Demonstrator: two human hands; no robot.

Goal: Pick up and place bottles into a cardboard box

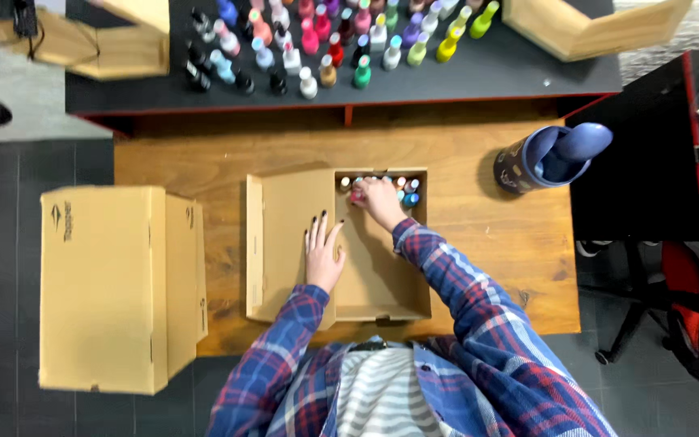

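An open cardboard box (382, 283) lies on the wooden table (204, 158) in front of me. Several small nail polish bottles (406, 191) stand in a row along its far inner wall. My right hand (380, 201) reaches into that far end, fingers closed on a pink bottle (357, 195) among the row. My left hand (322, 251) rests flat with fingers spread on the box's left flap (285, 235), holding nothing. Many more coloured nail polish bottles (333, 40) stand on the dark raised shelf (487, 73) beyond the table.
A large closed cardboard box (115, 287) sits at the table's left edge, overhanging the floor. A blue mug-like container (548, 158) stands at the right. Wooden angled stands (592, 28) sit at both shelf ends. A black office chair (689, 307) is to the right.
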